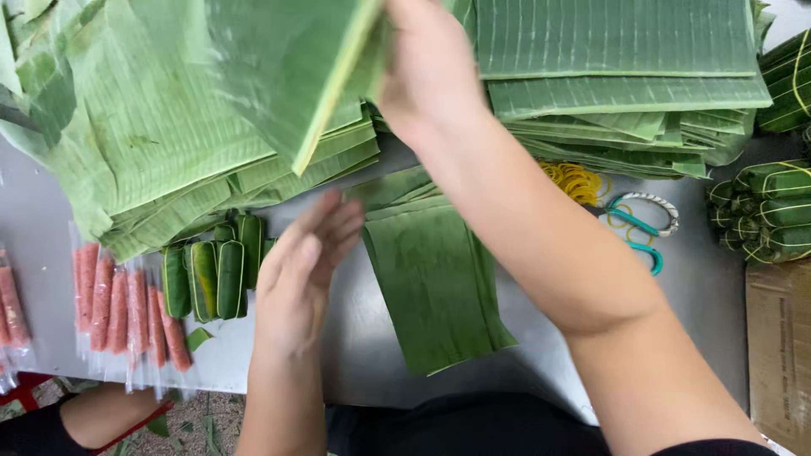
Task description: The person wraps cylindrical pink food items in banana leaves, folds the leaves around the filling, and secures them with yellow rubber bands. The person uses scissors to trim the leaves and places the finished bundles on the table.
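Right hand: the right hand (427,63) reaches to the far side of the bench (355,338), its grip pinching a folded banana leaf piece (287,76) by one edge, thumb side under and fingers hidden behind it. The leaf hangs tilted and blurred, lifted off the stack below, so it seems to be peeling one piece free of the rest.

Left hand: the left hand (304,270) hovers over the middle of the bench, grip spread, fingers loosely extended and holding nothing; it sits just beside the laid-out strips, palm turned as if ready to receive or steady a leaf.

Laid-out strips: narrow leaf strips (431,279) lie flat, overlapped, running toward the near edge, directly in front of the person.

Leaf stacks: a left leaf stack (144,143) fills the far left corner; a squared right leaf stack (625,84) lines the far edge, both within arm's reach.

Small rolls: green leaf-wrapped rolls (211,274) stand side by side left of the left hand, next to pink sausages in clear wrap (127,312) at the near left edge.

Binding things: yellow rubber bands (574,179) and teal-handled scissors (646,226) lie near the right stack.

Finished bundles: tied green bundles (773,211) pile at the right edge, above a cardboard box (777,346).
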